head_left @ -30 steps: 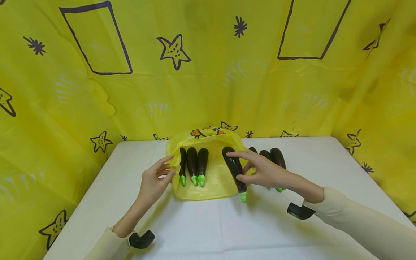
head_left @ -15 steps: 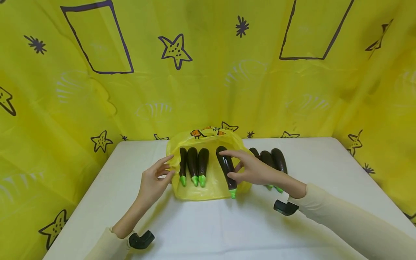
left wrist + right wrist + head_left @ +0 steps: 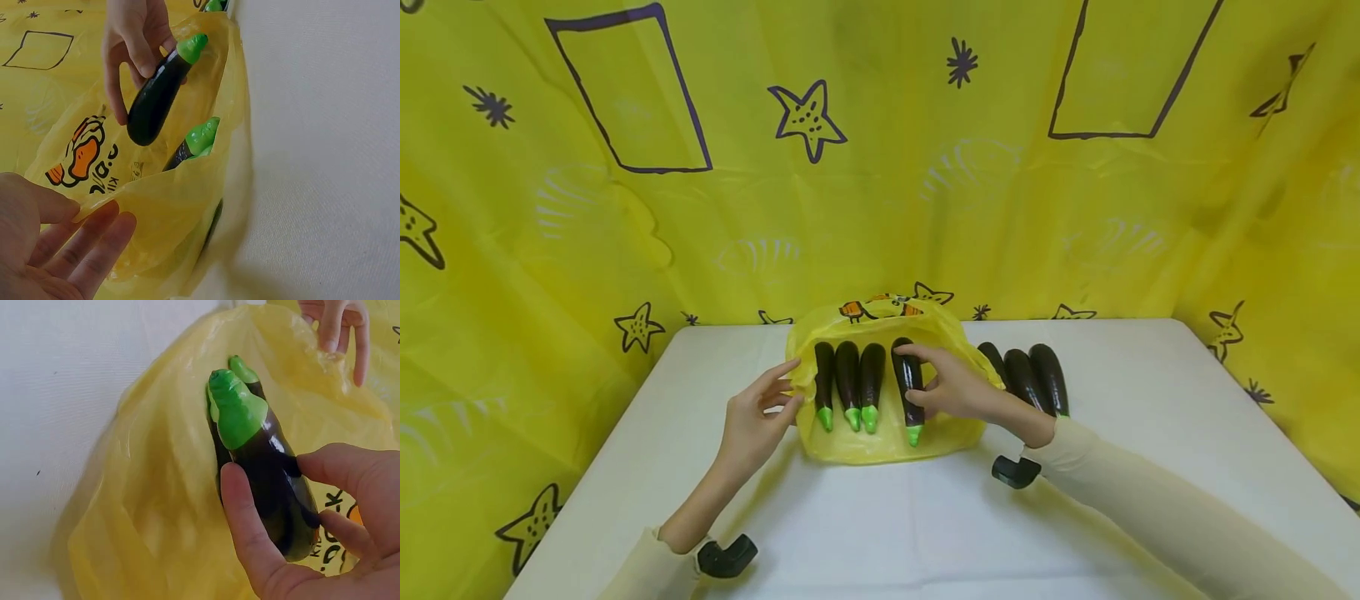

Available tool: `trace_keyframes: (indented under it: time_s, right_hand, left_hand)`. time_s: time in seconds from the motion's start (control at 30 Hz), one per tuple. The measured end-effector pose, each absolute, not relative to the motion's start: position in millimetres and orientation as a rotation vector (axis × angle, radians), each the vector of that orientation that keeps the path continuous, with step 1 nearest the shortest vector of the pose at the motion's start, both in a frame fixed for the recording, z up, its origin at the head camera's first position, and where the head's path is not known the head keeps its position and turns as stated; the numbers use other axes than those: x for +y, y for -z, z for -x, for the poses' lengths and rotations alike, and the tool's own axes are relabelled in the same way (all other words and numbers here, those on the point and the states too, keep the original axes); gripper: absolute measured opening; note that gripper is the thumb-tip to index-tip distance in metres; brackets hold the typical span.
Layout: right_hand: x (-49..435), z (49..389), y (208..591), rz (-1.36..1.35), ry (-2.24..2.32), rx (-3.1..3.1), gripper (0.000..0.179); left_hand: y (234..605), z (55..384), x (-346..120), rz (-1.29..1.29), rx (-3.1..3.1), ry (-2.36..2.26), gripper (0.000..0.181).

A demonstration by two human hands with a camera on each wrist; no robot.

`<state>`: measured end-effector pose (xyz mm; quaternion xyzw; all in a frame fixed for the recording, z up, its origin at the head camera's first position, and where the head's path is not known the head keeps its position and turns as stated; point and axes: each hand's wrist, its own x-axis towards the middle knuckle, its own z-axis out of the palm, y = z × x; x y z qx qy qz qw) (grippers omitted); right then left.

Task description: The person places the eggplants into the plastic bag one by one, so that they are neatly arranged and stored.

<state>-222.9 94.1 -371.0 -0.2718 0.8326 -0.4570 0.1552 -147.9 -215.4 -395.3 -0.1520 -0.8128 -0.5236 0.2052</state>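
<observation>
A yellow plastic bag (image 3: 943, 437) lies on its side with its mouth toward me. My left hand (image 3: 760, 417) pinches the left edge of that mouth between thumb and fingers, seen close up in the left wrist view. Between the thumb and fingers of my right hand (image 3: 958, 385) is a dark purple eggplant (image 3: 911, 377) with a green stem end, held within the bag's opening, stem toward me. To its left, three eggplants (image 3: 847, 375) lie side by side in the bag, stems also toward me. In the right wrist view, the held eggplant (image 3: 269, 487) partly hides another behind it.
Three more eggplants (image 3: 1047, 379) lie on the white table (image 3: 850, 533) right of the bag, partly covered by my right forearm. A yellow patterned curtain (image 3: 880, 217) hangs behind the table and along both sides.
My right hand has carried the eggplant leftward, from the right side of the bag's mouth to near the three inside. The left hand has stayed on the bag's edge.
</observation>
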Motion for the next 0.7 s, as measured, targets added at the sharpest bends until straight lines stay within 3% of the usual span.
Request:
trace_keyframes:
  time_s: [0.7]
  right_hand:
    - [63.0, 243.2, 387.6, 0.446, 1.316, 2.533, 0.065]
  left_hand:
    - [396.2, 147.3, -216.7, 0.408, -2.266, 1.461, 0.051]
